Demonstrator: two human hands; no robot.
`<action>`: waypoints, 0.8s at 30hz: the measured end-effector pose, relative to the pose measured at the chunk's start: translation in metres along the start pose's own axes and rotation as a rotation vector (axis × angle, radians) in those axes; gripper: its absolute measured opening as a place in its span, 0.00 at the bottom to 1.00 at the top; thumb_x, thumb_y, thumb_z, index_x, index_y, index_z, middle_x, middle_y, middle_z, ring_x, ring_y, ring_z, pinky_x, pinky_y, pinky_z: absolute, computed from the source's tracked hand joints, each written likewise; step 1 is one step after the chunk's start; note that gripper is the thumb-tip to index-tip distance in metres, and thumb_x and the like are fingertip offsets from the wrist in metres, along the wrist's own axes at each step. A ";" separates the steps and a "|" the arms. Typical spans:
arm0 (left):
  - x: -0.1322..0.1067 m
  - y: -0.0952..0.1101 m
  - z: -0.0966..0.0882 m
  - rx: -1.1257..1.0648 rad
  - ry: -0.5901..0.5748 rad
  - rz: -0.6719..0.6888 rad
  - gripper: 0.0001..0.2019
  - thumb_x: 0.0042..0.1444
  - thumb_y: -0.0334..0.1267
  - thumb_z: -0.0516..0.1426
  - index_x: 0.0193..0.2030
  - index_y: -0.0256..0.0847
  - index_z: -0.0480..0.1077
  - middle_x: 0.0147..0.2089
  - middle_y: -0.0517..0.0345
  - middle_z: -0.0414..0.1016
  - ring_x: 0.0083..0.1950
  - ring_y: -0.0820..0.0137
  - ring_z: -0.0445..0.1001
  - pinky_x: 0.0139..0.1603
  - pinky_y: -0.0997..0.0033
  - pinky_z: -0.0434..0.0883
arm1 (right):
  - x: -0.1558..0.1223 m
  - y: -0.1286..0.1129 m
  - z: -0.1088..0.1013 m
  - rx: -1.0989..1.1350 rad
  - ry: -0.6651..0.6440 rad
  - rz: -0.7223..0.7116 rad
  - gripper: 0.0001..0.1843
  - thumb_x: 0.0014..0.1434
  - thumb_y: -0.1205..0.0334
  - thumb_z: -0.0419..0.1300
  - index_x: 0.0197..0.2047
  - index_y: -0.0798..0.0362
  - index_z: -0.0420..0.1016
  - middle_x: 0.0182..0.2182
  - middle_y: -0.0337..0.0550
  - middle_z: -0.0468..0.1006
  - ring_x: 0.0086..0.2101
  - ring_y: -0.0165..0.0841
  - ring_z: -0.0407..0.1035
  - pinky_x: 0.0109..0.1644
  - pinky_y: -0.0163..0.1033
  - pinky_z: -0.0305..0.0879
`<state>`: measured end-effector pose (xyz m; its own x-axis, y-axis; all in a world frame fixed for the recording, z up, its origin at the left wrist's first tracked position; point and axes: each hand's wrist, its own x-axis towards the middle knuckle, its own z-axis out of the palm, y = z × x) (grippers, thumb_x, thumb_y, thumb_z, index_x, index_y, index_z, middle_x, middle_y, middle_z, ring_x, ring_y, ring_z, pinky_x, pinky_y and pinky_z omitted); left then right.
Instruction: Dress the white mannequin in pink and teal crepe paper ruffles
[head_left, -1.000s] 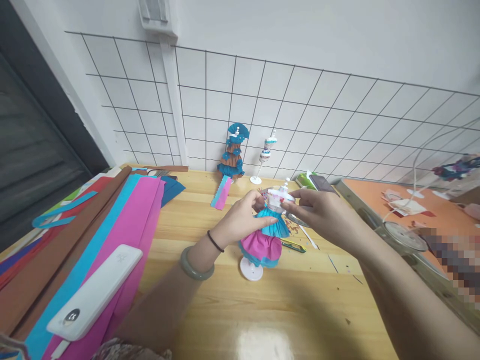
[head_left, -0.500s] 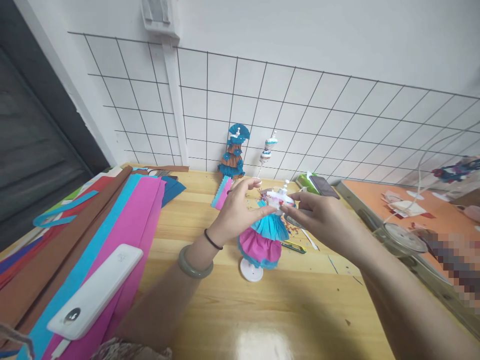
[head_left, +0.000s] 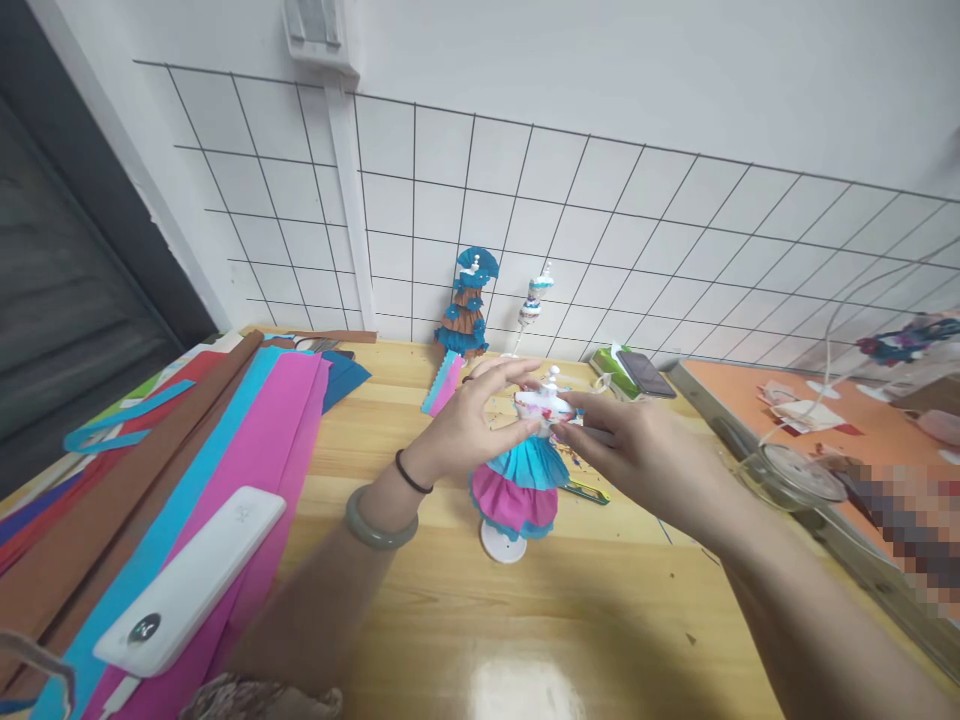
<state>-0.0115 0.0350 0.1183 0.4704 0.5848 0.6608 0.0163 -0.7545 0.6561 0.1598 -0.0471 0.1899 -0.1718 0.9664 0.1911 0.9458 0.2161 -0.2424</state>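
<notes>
Head camera shows a little dress stand (head_left: 529, 465) upright on the wooden table (head_left: 600, 620). It has a white top and a puffy blue and pink skirt. The right hand (head_left: 641, 440) pinches one side of the top between thumb and fingers. The left hand (head_left: 465, 420) has its thumb and fingers wide apart around the other side; I cannot tell if they touch it. A green cutter (head_left: 589, 492) lies just beside the skirt. A white power bank (head_left: 199, 575) sits on pink paper (head_left: 277, 440).
</notes>
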 end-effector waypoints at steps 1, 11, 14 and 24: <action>-0.001 0.000 -0.001 -0.010 -0.011 -0.005 0.29 0.53 0.35 0.60 0.61 0.47 0.57 0.57 0.52 0.68 0.61 0.63 0.64 0.64 0.55 0.60 | 0.000 -0.001 0.000 0.000 -0.009 -0.014 0.15 0.63 0.51 0.49 0.37 0.51 0.72 0.16 0.35 0.68 0.18 0.28 0.59 0.21 0.32 0.48; -0.002 0.006 -0.008 -0.021 -0.038 -0.010 0.30 0.51 0.35 0.61 0.61 0.49 0.59 0.49 0.54 0.71 0.54 0.66 0.69 0.59 0.59 0.65 | -0.006 -0.004 -0.001 0.042 -0.047 -0.091 0.13 0.63 0.57 0.48 0.42 0.51 0.72 0.17 0.33 0.65 0.18 0.27 0.56 0.22 0.32 0.50; -0.002 0.004 -0.011 -0.052 -0.051 -0.013 0.30 0.51 0.35 0.62 0.61 0.47 0.59 0.48 0.53 0.71 0.53 0.66 0.69 0.58 0.60 0.66 | -0.006 -0.004 -0.002 0.045 -0.053 -0.105 0.13 0.63 0.59 0.48 0.44 0.50 0.72 0.18 0.34 0.66 0.19 0.27 0.58 0.22 0.32 0.51; -0.003 -0.002 -0.019 -0.149 -0.111 0.007 0.25 0.50 0.37 0.62 0.56 0.44 0.63 0.53 0.50 0.70 0.53 0.65 0.70 0.56 0.61 0.69 | -0.007 0.000 -0.003 0.051 -0.047 -0.203 0.17 0.63 0.59 0.49 0.52 0.49 0.73 0.19 0.36 0.71 0.19 0.27 0.60 0.23 0.32 0.53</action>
<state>-0.0297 0.0405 0.1222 0.5651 0.5366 0.6267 -0.1142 -0.7014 0.7035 0.1621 -0.0546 0.1915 -0.3708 0.9077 0.1966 0.8758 0.4122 -0.2512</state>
